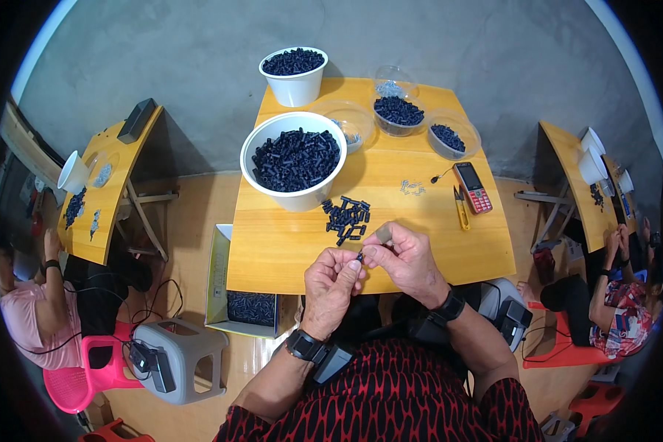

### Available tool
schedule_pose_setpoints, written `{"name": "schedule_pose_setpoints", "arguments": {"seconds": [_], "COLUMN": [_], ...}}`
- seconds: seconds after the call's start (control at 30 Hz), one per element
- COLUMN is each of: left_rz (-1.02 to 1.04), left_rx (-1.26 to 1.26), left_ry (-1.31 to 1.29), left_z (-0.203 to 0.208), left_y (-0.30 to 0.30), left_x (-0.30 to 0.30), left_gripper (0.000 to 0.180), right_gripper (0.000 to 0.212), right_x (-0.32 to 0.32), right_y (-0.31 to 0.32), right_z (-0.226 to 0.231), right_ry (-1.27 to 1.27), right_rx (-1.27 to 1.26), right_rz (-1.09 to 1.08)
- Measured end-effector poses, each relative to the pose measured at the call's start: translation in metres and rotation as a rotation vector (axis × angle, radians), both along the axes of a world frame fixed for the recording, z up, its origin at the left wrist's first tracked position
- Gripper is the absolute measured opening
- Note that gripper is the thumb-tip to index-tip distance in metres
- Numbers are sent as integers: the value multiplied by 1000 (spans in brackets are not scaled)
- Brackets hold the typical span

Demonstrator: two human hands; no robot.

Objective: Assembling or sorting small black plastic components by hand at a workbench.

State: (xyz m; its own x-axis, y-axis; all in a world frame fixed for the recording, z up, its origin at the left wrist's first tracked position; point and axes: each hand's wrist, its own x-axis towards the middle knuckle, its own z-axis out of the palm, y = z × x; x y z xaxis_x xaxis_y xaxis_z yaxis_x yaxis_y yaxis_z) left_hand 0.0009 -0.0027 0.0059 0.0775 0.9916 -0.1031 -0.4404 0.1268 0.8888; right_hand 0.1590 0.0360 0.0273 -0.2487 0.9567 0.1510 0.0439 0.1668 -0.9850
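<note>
Small black cylindrical piece (360, 256) sits pinched in the left hand's (328, 286) closed fingers; right hand's (411, 265) bunch beside it, grip unclear

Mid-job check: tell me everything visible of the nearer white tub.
The tub is round, white and apparently plastic, with a smooth rim and walls tapering toward the base. It stands upright and uncovered near the left edge of the table, holding a large heap of short, dark, tube-like pieces. Neither the left hand nor the right hand touches it.
</note>
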Motion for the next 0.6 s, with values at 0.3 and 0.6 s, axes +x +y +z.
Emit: {"name": "schedule_pose_setpoints", "arguments": {"seconds": [0.3, 0.6], "left_rz": [27, 50], "left_rx": [-16, 38], "left_ry": [47, 101], "left_z": [-2, -4], "left_y": [0, -1], "left_x": [-1, 1], "left_gripper": [8, 10], "right_gripper": [10, 13], "right_x": [-2, -4], "right_y": [-3, -3], "right_z": [2, 3], "right_ry": [-66, -133], "right_rx": [20, 151], "right_rz": [-24, -68]}}
